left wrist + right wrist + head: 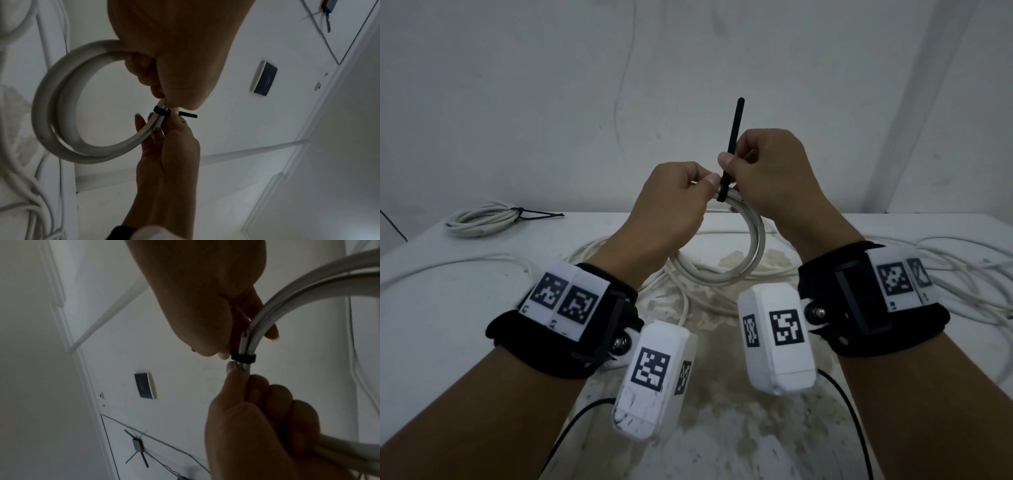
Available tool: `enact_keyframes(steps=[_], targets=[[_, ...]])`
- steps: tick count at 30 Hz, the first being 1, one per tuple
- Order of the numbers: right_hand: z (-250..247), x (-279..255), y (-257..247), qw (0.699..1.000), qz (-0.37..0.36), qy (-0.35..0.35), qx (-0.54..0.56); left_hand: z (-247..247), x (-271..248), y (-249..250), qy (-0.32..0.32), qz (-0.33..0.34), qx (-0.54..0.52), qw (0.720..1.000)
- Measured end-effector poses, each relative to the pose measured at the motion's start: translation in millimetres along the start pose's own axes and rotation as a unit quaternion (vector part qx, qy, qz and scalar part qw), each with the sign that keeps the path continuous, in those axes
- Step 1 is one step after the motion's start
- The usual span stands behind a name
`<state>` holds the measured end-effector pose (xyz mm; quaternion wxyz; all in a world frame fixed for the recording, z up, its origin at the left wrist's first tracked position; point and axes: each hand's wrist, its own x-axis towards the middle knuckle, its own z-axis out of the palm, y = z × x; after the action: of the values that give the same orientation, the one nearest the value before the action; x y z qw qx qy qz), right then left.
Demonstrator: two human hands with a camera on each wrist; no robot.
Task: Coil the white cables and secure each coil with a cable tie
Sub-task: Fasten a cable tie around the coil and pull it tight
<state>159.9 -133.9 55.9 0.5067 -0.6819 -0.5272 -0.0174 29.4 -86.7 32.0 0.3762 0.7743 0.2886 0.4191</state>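
Grip: right hand (763, 171) pinches cable tie (732, 137) tail, left hand (671, 202) grips white coil (753, 246) | tie band circles coil just below right grip, tail upright | judged next: pull along tail; right hand nearer.

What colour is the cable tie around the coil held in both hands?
Black. The cable tie shows best in the head view, its tail standing up above the white coil.
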Motion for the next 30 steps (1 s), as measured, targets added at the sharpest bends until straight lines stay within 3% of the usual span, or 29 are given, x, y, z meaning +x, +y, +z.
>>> enact_keyframes(steps=[2,6,14,25,30], targets=[[1.0,-0.5,0.3,0.999,-0.009,0.006,-0.04,-0.2,-0.4,-0.1,-0.018,-0.017,-0.026,0.999],[4.1,-3.8,0.1,0.998,0.036,0.005,0.06,-0.7,-2.4,2.7,-0.049,-0.017,-0.036,0.998],[14.2,-6.5,8.3,0.988,0.116,-0.007,0.097,3.7,-4.2,-6.0,-0.068,-0.033,-0.019,0.997],[-4.8,-2.5,2.5,0.995,0.037,-0.051,0.083,1.8,-3.3,-2.4,-0.051,-0.077,-0.095,0.991],[-2.2,-3.1,5.2,0.996,0.046,-0.001,0.075,3.3,-6.2,1.1,-0.077,-0.042,-0.087,0.992]])
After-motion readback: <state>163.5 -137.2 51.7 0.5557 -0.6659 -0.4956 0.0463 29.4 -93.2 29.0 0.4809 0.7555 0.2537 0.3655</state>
